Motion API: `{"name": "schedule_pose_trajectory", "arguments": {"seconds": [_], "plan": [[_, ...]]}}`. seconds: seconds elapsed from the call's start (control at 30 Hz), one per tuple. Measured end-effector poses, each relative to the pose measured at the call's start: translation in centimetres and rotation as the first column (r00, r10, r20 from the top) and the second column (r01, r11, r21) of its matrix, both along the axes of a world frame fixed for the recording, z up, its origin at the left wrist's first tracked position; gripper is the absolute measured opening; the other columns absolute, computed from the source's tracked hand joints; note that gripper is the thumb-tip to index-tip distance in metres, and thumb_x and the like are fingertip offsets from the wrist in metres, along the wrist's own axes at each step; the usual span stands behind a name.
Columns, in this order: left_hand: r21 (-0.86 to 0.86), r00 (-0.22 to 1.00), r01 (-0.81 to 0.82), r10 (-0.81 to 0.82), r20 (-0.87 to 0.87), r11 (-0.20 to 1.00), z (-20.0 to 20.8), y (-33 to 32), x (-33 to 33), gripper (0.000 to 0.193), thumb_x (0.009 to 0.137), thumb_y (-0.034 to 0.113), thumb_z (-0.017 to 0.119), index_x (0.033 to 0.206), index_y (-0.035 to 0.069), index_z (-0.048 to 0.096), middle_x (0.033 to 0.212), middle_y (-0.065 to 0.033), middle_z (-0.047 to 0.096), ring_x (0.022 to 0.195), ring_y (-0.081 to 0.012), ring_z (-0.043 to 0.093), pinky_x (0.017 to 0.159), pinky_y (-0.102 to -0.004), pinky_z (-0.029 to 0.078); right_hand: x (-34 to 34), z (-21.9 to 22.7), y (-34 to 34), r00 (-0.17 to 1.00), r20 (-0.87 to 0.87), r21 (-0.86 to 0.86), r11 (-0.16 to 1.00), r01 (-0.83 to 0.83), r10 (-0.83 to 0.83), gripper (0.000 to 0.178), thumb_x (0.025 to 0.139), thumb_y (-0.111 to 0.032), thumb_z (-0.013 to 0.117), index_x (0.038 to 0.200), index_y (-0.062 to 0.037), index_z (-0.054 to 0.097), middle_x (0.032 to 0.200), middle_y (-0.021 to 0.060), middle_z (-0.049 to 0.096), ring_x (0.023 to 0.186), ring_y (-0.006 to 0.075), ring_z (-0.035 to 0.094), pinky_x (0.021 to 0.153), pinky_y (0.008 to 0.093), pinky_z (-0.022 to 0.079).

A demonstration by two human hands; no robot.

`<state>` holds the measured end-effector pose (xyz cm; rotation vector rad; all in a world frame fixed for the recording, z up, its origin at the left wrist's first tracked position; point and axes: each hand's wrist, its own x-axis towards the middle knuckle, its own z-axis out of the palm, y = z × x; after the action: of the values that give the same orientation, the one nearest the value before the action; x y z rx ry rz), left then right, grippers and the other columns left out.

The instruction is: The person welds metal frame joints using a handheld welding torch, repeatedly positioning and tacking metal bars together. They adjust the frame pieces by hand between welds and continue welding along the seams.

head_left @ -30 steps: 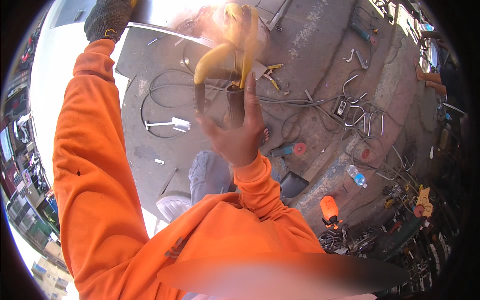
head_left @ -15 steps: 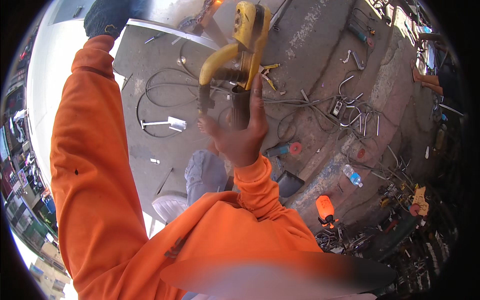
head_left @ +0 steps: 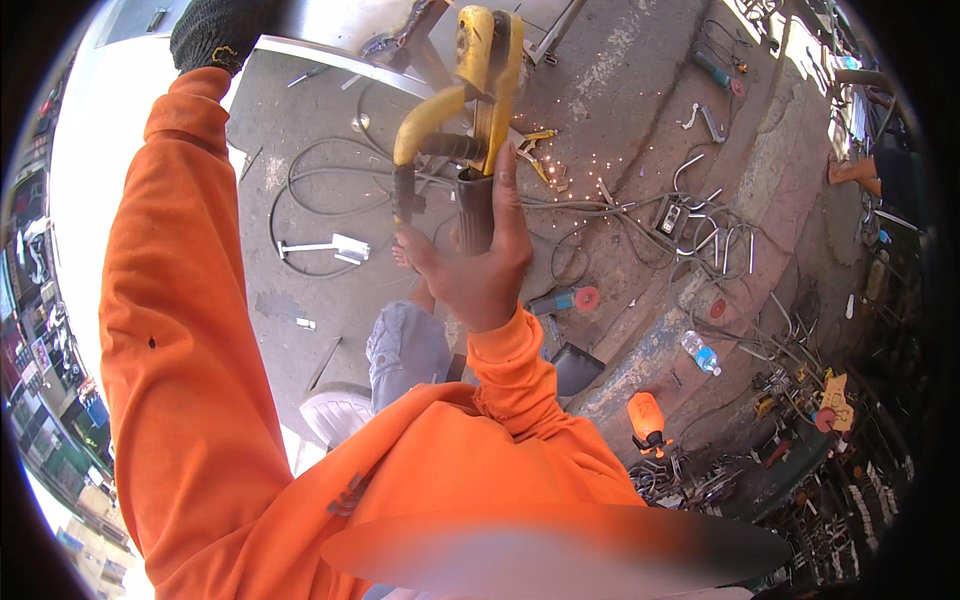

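Observation:
My right hand (head_left: 478, 280), bare, is wrapped round the black ribbed handle of a yellow welding electrode holder (head_left: 490, 85), thumb along its side. Its curved yellow lever and dark spring show; the tip is near the top edge. Beyond the holder is a dark metal bar (head_left: 425, 55). At the upper left my left hand (head_left: 212, 35) wears a dark knitted glove and rests at the metal sheet's edge (head_left: 345, 64). Its fingers are hidden in shadow and glare, so its grip does not show. Orange sparks (head_left: 595, 163) scatter over the floor right of the holder.
Cables (head_left: 330, 170) loop across the floor. Yellow-handled pliers (head_left: 540, 150), an angle grinder (head_left: 565, 300), another grinder (head_left: 715, 70), a water bottle (head_left: 700, 352), an orange bottle (head_left: 648, 415) and bent metal rods (head_left: 715, 235) lie around. A person's leg (head_left: 855, 172) shows far right.
The orange glow at the top edge is gone, and sparks now scatter on the floor. My right hand and the electrode holder have shifted very slightly left; my left hand stays in place.

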<state>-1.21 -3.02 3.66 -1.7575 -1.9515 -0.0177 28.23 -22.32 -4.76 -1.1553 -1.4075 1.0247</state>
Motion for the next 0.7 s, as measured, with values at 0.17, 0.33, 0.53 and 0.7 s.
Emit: {"name": "schedule_pose_trajectory", "arguments": {"seconds": [0.17,0.33,0.53,0.7], "plan": [[-0.027,0.993,0.038,-0.041,-0.115,0.999,0.6,-0.2,1.1,0.043,0.103,0.031,0.053,0.145,0.023,0.055,0.132,-0.015,0.064,0.117,-0.0352,0.065,0.099,-0.0469,0.052,0.0,0.1,0.1,1.0,0.006,0.038,0.999,0.004,-0.005,0.118,0.066,-0.01,0.094,0.162,0.0042,0.028,0.13,0.0199,0.066,0.111,0.0254,0.069,0.095,0.0347,0.055],[-0.099,0.981,-0.154,0.164,0.104,0.983,1.4,-0.2,1.6,0.04,0.102,0.034,0.052,0.141,0.026,0.056,0.125,-0.0111,0.064,0.114,-0.0344,0.065,0.092,-0.0487,0.054,0.1,0.1,0.2,0.999,0.046,0.08,0.997,0.012,-0.016,0.118,0.065,-0.014,0.095,0.161,0.0071,0.029,0.134,0.0236,0.064,0.116,0.029,0.068,0.098,0.0354,0.054],[-0.121,0.999,-0.047,0.044,-0.032,0.992,1.7,-0.3,2.7,0.04,0.1,0.04,0.055,0.138,0.025,0.059,0.121,-0.0107,0.065,0.109,-0.0346,0.066,0.091,-0.049,0.055,0.0,0.1,0.1,0.999,0.034,0.082,0.997,0.012,-0.015,0.116,0.066,-0.013,0.095,0.16,0.0072,0.03,0.134,0.023,0.064,0.116,0.0285,0.068,0.098,0.0351,0.054],[-0.092,0.994,0.035,-0.044,-0.097,0.995,1.9,-0.5,2.8,0.043,0.097,0.03,0.056,0.139,0.026,0.059,0.116,-0.011,0.064,0.103,-0.0344,0.066,0.089,-0.0479,0.055,-0.2,-0.2,-0.1,0.999,-0.036,0.071,0.997,0.034,-0.031,0.117,0.066,-0.006,0.093,0.162,0.007,0.026,0.13,0.0166,0.065,0.109,0.0185,0.065,0.093,0.0307,0.054]]}}
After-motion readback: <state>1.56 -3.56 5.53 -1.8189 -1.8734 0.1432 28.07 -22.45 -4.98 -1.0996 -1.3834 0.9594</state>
